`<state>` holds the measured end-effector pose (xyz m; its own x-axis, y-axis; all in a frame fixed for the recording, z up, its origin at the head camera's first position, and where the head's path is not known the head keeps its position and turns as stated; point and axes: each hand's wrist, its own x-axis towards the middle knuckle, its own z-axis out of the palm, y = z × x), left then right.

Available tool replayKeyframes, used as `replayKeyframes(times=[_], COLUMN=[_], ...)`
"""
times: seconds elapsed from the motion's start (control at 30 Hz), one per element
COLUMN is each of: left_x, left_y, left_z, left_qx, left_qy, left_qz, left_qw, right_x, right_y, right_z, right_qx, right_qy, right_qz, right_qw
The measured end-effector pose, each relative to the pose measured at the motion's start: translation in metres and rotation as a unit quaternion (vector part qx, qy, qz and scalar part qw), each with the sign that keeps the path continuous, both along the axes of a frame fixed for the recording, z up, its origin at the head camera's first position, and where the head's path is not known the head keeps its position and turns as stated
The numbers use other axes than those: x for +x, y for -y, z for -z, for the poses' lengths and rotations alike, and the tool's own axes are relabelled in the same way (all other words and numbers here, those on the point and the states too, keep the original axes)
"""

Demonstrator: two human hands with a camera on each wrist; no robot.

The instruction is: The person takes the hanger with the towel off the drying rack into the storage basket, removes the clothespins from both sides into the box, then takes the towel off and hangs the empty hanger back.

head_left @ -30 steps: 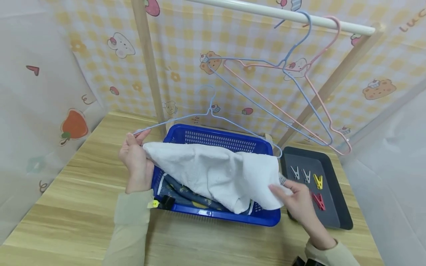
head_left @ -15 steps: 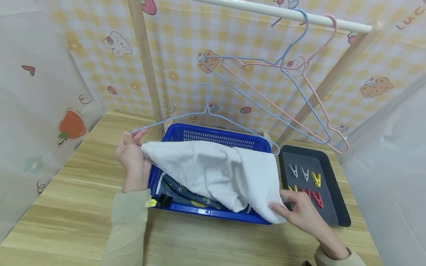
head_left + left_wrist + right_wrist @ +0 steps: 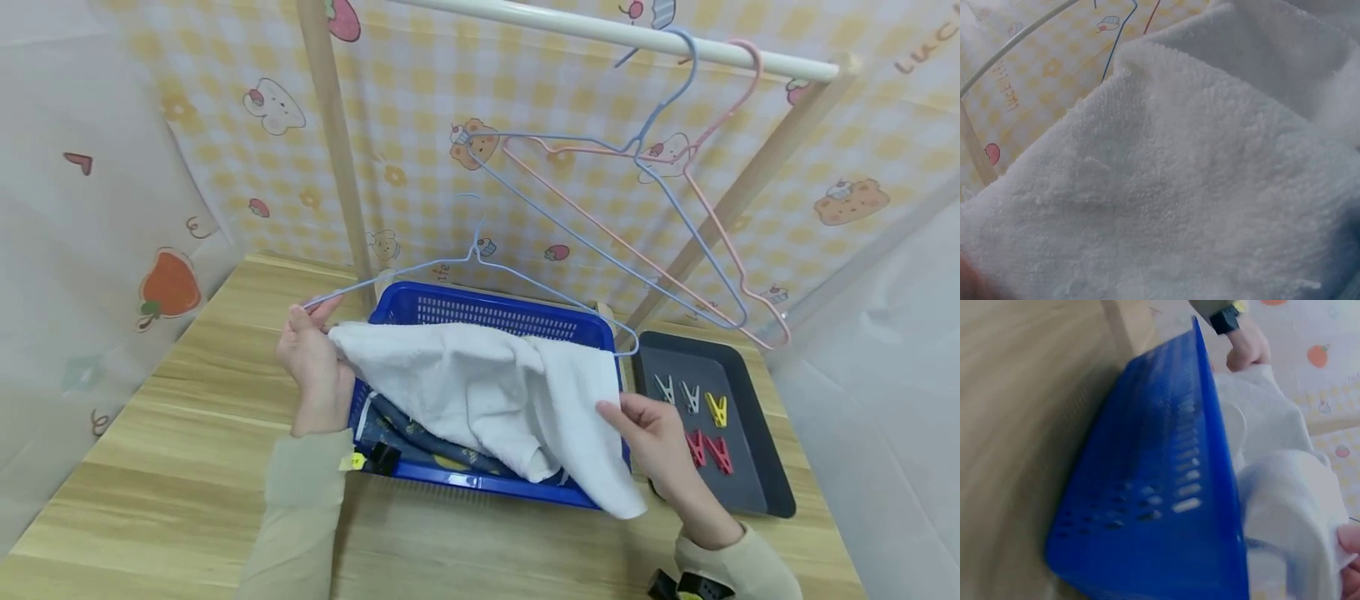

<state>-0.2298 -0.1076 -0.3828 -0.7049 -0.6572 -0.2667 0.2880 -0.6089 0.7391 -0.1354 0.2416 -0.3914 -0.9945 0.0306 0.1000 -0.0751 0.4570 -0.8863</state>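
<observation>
My left hand [image 3: 311, 354] grips the left end of a light blue clothes hanger [image 3: 420, 267], held above the basket. Over the hanger's lower part hangs a white towel [image 3: 480, 375], whose terry surface fills most of the left wrist view. The towel hides the hanger's lower bar. With thumb and fingers my right hand [image 3: 652, 437] pinches the towel's right edge; those fingertips [image 3: 1350, 540] also show in the right wrist view. One towel corner dangles below that hand, past the basket's front rim. In the blue basket [image 3: 480, 482] lies a dark blue patterned cloth [image 3: 408, 437].
A white rail [image 3: 570, 22] on wooden posts carries a blue hanger [image 3: 675, 200] and a pink hanger [image 3: 708, 212]. On the right, a dark grey tray [image 3: 757, 475] holds grey clothespins [image 3: 691, 397], a yellow clothespin [image 3: 717, 410] and red clothespins [image 3: 720, 455]. Patterned curtains enclose the table.
My right hand drew the towel's right corner down toward me, then let go of it and moved up to the right edge. The left hand keeps holding the hanger's end.
</observation>
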Motion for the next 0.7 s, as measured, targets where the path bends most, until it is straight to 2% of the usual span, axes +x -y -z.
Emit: replayKeyframes(times=[0.17, 0.27, 0.37, 0.57, 0.63, 0.7], left_x=[-0.004, -0.003, -0.001, 0.001, 0.000, -0.001], left_y=[0.002, 0.003, 0.001, -0.008, -0.009, -0.008], left_z=[0.000, 0.000, -0.001, 0.000, 0.001, 0.001], left_qx=[0.015, 0.022, 0.016, -0.020, -0.022, -0.012], left_qy=[-0.001, -0.009, -0.011, -0.017, -0.017, -0.015], left_qz=[-0.016, -0.013, -0.001, 0.021, 0.023, 0.019], left_qw=[0.9998, 0.9996, 0.9998, 0.9994, 0.9993, 0.9996], right_x=[0.014, 0.016, 0.010, -0.014, -0.018, -0.017], right_y=[-0.002, -0.003, -0.002, 0.004, 0.007, 0.009], right_z=[0.010, 0.007, 0.000, -0.013, -0.013, -0.009], right_qx=[0.046, 0.049, 0.030, -0.032, -0.048, -0.045], right_qy=[-0.054, -0.045, -0.016, 0.051, 0.047, 0.024], right_qz=[-0.058, -0.072, -0.055, 0.031, 0.038, 0.022], right_qw=[0.9958, 0.9951, 0.9979, 0.9977, 0.9970, 0.9985])
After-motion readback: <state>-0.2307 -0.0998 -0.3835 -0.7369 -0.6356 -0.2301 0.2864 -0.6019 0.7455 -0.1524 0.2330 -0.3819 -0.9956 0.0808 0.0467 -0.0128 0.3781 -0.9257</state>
